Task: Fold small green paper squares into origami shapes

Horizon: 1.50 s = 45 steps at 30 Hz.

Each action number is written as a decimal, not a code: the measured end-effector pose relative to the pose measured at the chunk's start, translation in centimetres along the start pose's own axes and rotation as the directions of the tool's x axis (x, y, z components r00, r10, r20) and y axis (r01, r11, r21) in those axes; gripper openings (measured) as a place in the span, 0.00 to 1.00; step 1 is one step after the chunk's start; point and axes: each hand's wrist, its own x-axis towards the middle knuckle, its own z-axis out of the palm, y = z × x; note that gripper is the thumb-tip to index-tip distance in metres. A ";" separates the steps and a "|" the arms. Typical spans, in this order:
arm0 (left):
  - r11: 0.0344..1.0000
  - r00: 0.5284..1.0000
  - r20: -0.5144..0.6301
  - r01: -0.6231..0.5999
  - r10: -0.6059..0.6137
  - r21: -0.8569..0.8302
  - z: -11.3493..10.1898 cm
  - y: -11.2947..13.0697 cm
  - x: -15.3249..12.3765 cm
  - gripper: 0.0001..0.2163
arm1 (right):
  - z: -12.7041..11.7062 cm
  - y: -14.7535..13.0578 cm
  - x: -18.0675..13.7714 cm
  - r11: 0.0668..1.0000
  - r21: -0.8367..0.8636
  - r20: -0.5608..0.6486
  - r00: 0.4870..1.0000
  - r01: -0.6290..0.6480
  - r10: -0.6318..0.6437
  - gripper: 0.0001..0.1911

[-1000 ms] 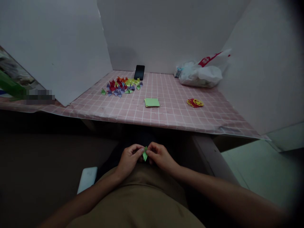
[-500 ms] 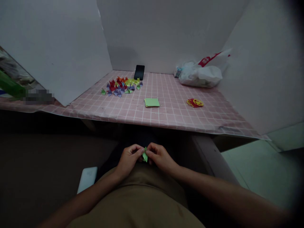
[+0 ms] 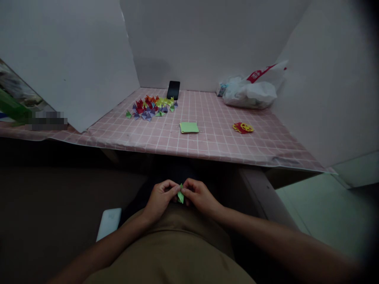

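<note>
Below the table's front edge, over my lap, my left hand (image 3: 161, 199) and my right hand (image 3: 199, 196) meet with fingers pinched on a small folded green paper piece (image 3: 180, 195). The paper stands between the fingertips of both hands, partly hidden by them. On the pink checked table (image 3: 207, 146) lies a stack of green paper squares (image 3: 189, 127). Further back on the left sits a cluster of several folded paper pieces (image 3: 151, 106) in red, purple, yellow and green.
A black phone (image 3: 173, 90) leans at the back wall. A white plastic bag (image 3: 251, 91) lies at the back right, a red and yellow paper cutout (image 3: 243, 127) on the right. White boards enclose the table. A white object (image 3: 109, 223) rests by my left forearm.
Both hands have pressed slightly closer on the green paper piece; the paper shows less than a second ago. Nothing on the table has moved.
</note>
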 end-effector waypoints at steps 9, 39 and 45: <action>0.999 0.999 -0.012 -0.041 0.041 0.028 0.0 -0.1 0.0 0.09 | 0.0 -0.3 -0.1 1.000 0.004 0.016 1.000 -0.015 0.015 0.09; 0.995 0.993 -0.108 -0.050 0.040 -0.089 -0.3 -0.1 0.0 0.09 | 0.0 -1.5 -0.3 0.992 0.091 0.049 0.995 0.085 -0.090 0.06; 0.989 0.989 -0.142 -0.065 0.045 -0.133 -0.3 -0.2 0.1 0.09 | -0.1 -1.5 -0.6 0.965 -0.096 0.083 0.968 0.244 -0.236 0.06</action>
